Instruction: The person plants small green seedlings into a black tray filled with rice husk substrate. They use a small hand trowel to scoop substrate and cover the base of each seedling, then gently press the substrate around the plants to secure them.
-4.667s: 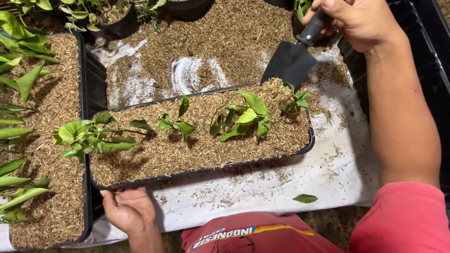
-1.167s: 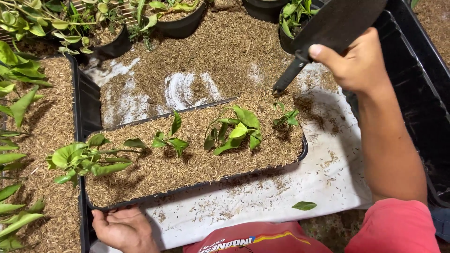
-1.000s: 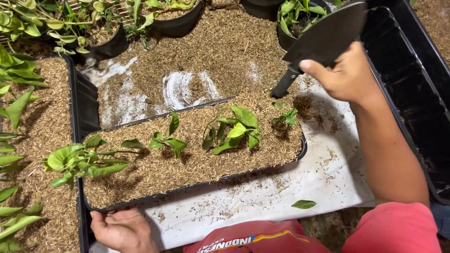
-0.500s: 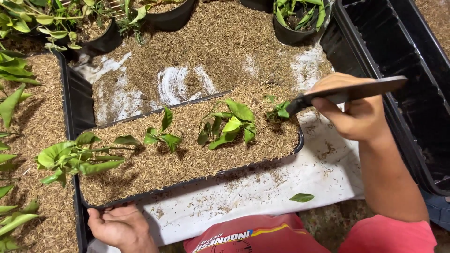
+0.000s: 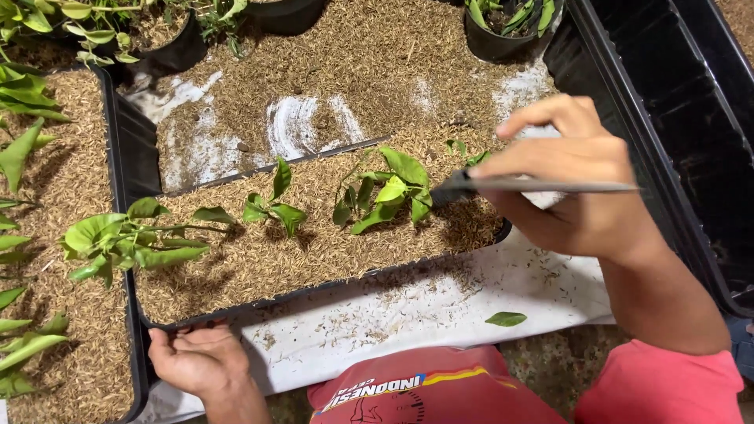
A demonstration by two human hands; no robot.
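Note:
A black tray (image 5: 330,284) filled with rice husks (image 5: 259,255) holds several small green-leaved cuttings (image 5: 389,191). My left hand (image 5: 196,360) grips the tray's near left corner. My right hand (image 5: 577,184) holds a black hand trowel (image 5: 534,187) by its handle. The trowel lies edge-on and level, with the handle end over the tray's right end, near a small cutting (image 5: 470,153). More cuttings (image 5: 118,235) stand at the tray's left end and another (image 5: 271,206) in the middle.
A husk heap (image 5: 330,71) lies on a white sheet (image 5: 408,330) behind the tray. Black pots with plants (image 5: 503,23) stand at the back. A husk tray with cuttings (image 5: 55,235) is at left, an empty black tray (image 5: 675,102) at right. A loose leaf (image 5: 506,319) lies in front.
My right hand has come down from above the husk heap toward the tray's right end and turned the trowel from raised and tilted to level and edge-on. My left hand has stayed on the tray corner.

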